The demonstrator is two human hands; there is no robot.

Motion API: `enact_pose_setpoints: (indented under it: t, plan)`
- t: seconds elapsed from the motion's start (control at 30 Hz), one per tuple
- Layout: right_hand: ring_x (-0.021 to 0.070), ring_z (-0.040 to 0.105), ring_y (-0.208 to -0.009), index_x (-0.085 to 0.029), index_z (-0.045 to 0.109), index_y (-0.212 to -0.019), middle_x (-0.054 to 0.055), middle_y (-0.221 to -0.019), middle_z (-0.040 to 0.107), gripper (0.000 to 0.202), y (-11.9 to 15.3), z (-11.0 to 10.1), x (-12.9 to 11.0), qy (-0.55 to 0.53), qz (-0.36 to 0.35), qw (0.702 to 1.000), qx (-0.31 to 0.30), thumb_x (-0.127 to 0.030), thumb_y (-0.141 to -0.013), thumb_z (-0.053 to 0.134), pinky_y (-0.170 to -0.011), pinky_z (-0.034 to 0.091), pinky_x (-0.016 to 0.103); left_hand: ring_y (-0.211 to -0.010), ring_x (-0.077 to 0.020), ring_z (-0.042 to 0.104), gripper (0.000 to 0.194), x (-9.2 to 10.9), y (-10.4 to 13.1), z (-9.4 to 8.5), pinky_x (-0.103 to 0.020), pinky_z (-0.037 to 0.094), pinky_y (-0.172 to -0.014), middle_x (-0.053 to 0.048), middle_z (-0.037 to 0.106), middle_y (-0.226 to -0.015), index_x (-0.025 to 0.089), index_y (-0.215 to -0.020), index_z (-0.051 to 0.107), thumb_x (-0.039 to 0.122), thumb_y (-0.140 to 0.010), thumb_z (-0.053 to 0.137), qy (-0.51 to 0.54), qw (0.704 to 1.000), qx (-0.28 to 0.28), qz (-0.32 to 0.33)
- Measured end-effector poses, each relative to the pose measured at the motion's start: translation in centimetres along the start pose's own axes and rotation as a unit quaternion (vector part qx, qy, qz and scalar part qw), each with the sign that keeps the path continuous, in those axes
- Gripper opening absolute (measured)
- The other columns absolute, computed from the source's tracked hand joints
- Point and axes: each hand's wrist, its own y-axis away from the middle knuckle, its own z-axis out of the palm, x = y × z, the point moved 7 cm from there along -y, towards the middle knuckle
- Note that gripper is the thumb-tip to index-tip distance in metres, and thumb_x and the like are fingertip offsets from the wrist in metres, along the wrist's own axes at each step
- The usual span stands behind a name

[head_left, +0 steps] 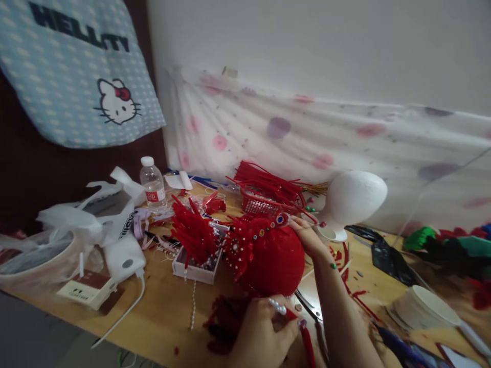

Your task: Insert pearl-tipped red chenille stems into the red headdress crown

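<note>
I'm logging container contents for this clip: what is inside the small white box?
Red fuzzy sticks stand in the small white box, with pale beads beside them; a bead string trails over its front. The box's floor and anything beneath the sticks are covered.

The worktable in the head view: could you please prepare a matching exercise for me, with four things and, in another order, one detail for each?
Things
1. plastic bottle
2. red beaded headpiece
3. white mannequin head
4. small open box

Details
A. stands to the right of the red mesh basket
B. holds fuzzy red stems
C. touched by the right hand
D. has a white cap

Right pairs: 1-D, 2-C, 3-A, 4-B
</note>
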Motion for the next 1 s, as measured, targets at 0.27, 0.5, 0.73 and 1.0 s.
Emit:
enact_pose_setpoints:
  t: [0.27, 0.5, 0.73, 1.0]
  plan:
    - [0.0187, 0.059, -0.062, -0.025, 0.068, -0.087, 0.002, -0.070, 0.064, 0.016, 13.9, -5.4, -8.7, 0.190, -0.141, 0.964, 0.119, -0.038, -0.082, 0.059, -0.061, 0.048, 0.031, -0.066, -0.0153, 0.065, 0.015, 6.1, 1.1, -2.2, -0.025, 0.048, -0.065, -0.001, 0.070, -0.072, 0.021, -0.083, 0.064, 0.018, -0.089, 0.051, -0.202, 0.947, 0.133, 0.212]
    - [0.0208, 0.066, -0.076, -0.030, 0.061, -0.120, 0.007, -0.095, 0.068, 0.049, 20.9, -1.2, -10.5, 0.241, -0.292, 0.925, 0.021, -0.040, -0.074, 0.076, -0.061, 0.055, 0.029, -0.052, -0.0162, 0.057, 0.028, 9.3, 0.5, -0.6, -0.029, 0.040, -0.049, -0.001, 0.060, -0.061, 0.021, -0.071, 0.055, 0.027, -0.095, 0.042, -0.387, 0.861, 0.168, 0.286]
    - [0.0138, 0.066, -0.075, -0.027, 0.062, -0.108, 0.002, -0.090, 0.069, 0.020, 18.1, -1.0, -4.7, -0.038, -0.166, 0.983, 0.071, -0.028, -0.088, 0.062, -0.066, 0.054, 0.021, -0.064, -0.0199, 0.064, 0.017, 9.2, -0.5, 0.5, -0.030, 0.048, -0.055, 0.001, 0.065, -0.073, 0.021, -0.076, 0.059, 0.010, -0.075, 0.072, -0.463, 0.849, 0.142, 0.212]
    - [0.0177, 0.063, -0.104, -0.033, 0.063, -0.119, 0.003, -0.115, 0.067, 0.028, 18.0, -1.7, -2.2, -0.041, -0.165, 0.980, 0.101, -0.027, -0.093, 0.051, -0.088, 0.053, 0.028, -0.072, -0.0229, 0.069, 0.028, 8.4, -2.3, 3.8, -0.034, 0.059, -0.059, -0.006, 0.067, -0.085, 0.014, -0.093, 0.064, -0.005, -0.074, 0.060, -0.590, 0.788, 0.070, 0.162]
